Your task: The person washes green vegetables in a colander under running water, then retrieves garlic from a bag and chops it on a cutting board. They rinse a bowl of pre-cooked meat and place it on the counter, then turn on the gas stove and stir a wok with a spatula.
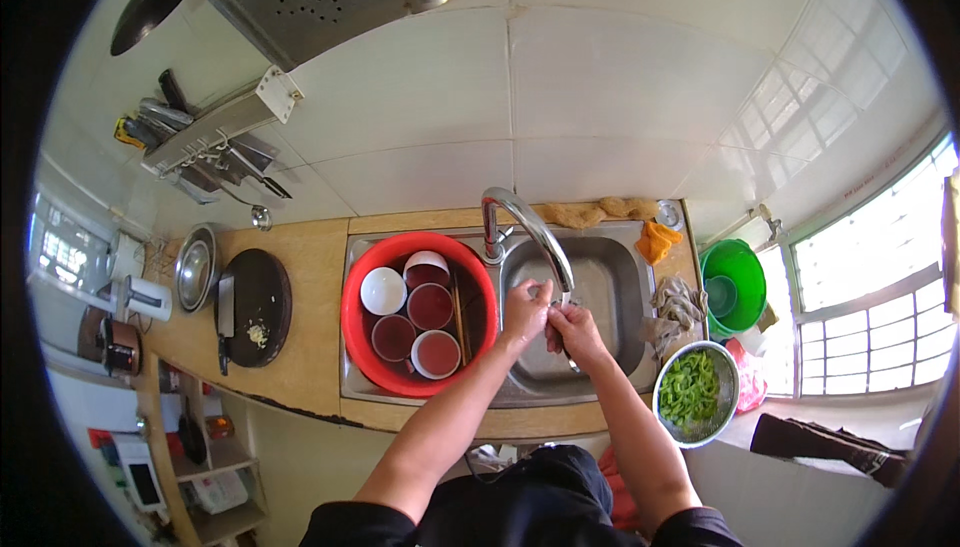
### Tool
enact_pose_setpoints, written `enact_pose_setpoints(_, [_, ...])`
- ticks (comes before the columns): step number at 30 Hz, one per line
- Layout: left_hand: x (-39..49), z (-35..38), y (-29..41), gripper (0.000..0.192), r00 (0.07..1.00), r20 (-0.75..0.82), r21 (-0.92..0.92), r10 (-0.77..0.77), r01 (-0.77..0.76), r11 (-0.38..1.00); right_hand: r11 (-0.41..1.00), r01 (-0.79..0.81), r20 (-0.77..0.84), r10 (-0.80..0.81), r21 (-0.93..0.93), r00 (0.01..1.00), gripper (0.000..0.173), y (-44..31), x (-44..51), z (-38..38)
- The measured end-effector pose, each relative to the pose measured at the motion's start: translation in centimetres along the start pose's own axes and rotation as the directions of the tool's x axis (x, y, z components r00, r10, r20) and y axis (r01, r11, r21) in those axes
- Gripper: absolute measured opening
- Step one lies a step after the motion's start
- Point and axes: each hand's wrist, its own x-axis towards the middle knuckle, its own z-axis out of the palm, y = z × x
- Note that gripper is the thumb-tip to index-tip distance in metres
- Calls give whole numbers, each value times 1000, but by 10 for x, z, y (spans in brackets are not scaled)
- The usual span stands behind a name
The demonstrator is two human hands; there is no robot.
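Observation:
Under the chrome gooseneck faucet [529, 217], both hands are close together over the stainless steel sink [615, 269]. A short stretch of water shows at the spout. My left hand [527, 312] is beside the spout with its fingers bent; whether it holds anything cannot be seen. My right hand [576, 331] has its fingers closed around a thin metal utensil [574, 364], perhaps a spoon, mostly hidden by the hand. Left of the hands, a red plastic basin [352, 344] holds water, several white bowls and mugs [383, 290], and chopsticks [459, 322].
A metal colander [727, 404] of sliced green vegetable stands right, near a green bucket [754, 269]. Rags [675, 307] and an orange cloth [658, 241] lie by the sink. Leftward, a cleaver [226, 307] rests on a round dark cutting board [262, 284] with chopped bits.

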Motion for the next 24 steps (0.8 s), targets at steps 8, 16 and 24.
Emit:
enact_pose_setpoints(8, [16, -11, 18, 30, 988, 94, -350, -119, 145, 925, 985, -144, 150, 128, 99, 980, 22, 12, -40, -46])
enact_pose_setpoints(16, [-1, 17, 40, 26, 829, 559, -632, -14, 437, 640, 738, -250, 370, 1, 626, 929, 25, 68, -45, -96])
enact_pose_setpoints(24, [-16, 14, 37, 25, 912, 393, 367, 119, -275, 889, 927, -180, 4, 189, 329, 982, 25, 72, -30, -60])
